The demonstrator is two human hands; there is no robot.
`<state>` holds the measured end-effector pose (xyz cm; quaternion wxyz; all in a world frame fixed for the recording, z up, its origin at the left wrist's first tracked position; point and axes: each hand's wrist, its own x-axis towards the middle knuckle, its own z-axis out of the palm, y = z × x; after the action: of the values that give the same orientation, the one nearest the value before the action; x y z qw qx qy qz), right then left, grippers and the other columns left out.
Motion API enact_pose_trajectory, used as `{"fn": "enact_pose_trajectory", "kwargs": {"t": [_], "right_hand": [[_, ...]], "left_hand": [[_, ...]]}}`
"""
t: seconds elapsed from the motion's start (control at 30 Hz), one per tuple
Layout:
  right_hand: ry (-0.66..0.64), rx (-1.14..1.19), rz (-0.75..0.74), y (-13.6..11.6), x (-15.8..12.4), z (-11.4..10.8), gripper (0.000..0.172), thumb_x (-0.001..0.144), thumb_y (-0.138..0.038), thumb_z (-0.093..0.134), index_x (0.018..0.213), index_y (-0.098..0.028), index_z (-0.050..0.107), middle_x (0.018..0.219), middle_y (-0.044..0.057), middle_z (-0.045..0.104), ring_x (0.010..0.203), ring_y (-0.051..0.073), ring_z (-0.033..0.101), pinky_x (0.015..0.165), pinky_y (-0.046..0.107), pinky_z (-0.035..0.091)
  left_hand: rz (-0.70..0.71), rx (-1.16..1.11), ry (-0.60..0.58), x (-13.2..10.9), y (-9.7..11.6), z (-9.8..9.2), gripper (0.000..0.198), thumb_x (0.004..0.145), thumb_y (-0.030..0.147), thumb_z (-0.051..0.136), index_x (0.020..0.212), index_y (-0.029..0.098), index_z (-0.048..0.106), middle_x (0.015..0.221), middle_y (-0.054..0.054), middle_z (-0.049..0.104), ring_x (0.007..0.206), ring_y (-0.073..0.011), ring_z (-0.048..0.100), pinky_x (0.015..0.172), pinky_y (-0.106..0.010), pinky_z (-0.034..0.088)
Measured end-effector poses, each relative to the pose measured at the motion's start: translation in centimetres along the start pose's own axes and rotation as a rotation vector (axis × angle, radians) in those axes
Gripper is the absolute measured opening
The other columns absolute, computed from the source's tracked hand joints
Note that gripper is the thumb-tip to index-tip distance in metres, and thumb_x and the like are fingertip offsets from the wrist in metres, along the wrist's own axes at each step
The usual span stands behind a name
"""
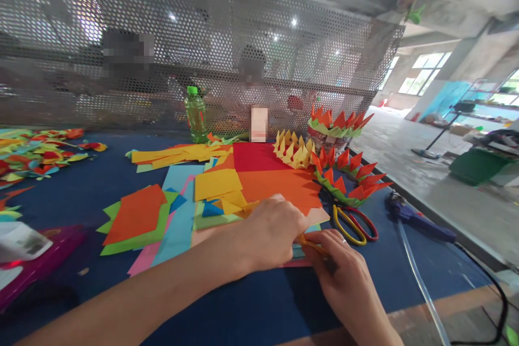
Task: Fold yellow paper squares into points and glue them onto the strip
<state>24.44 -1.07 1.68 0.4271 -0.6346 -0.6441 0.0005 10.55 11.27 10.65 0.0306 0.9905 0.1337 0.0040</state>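
Two hands nearest: right hand (344,265) pinches folded yellow paper (314,245); left hand (278,232), fingers curled, meets it, fingertip grip hidden. Both at near edge of paper stack (279,186). Scissors (352,217) just right. Then orange crown (338,186), yellow crown (300,158). Farther: bottle (195,119), mesh screen (316,54).

The held paper (313,244) is orange-yellow, the counter (121,303) navy. Sheets (279,188) at the counter's middle are red, orange, light blue and pink. Near its right edge, paper crowns (334,190) pair orange with green; the scissor handles (338,221) are yellow and red, the glue gun (426,224) purple. Beyond the far edge, a grey screen (227,43) is dotted with holes.
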Motion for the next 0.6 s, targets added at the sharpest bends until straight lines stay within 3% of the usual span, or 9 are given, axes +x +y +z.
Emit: {"fn": "enact_pose_trajectory", "kwargs": {"t": [0.3,0.5,0.6], "right_hand": [[0.033,-0.046,0.057,-0.08,-0.21,0.18,0.009,0.095,-0.019,0.060,0.090,-0.026,0.062,0.084,-0.003,0.067,0.078,0.015,0.064,0.068,0.024,0.047],[0.031,-0.061,0.074,-0.21,-0.38,0.17,0.011,0.095,-0.018,0.057,0.089,-0.026,0.062,0.084,-0.003,0.067,0.077,0.014,0.065,0.068,0.025,0.048],[0.056,-0.071,0.076,-0.09,-0.30,0.00,0.008,0.098,-0.023,0.058,0.095,-0.028,0.064,0.086,-0.003,0.068,0.079,0.015,0.066,0.069,0.025,0.050]], "left_hand": [[0.008,-0.003,0.017,0.13,-0.02,0.51,0.011,0.086,0.012,0.059,0.085,0.018,0.067,0.087,-0.005,0.075,0.087,-0.0258,0.071,0.080,-0.037,0.050],[0.021,0.000,0.010,-0.08,0.50,0.09,0.013,0.082,0.007,0.060,0.086,0.018,0.066,0.086,-0.006,0.074,0.086,-0.0265,0.069,0.071,-0.035,0.049],[0.001,-0.010,0.032,-0.04,0.11,0.04,0.011,0.086,0.010,0.059,0.085,0.019,0.065,0.087,-0.004,0.074,0.089,-0.0255,0.069,0.076,-0.036,0.050]]}}
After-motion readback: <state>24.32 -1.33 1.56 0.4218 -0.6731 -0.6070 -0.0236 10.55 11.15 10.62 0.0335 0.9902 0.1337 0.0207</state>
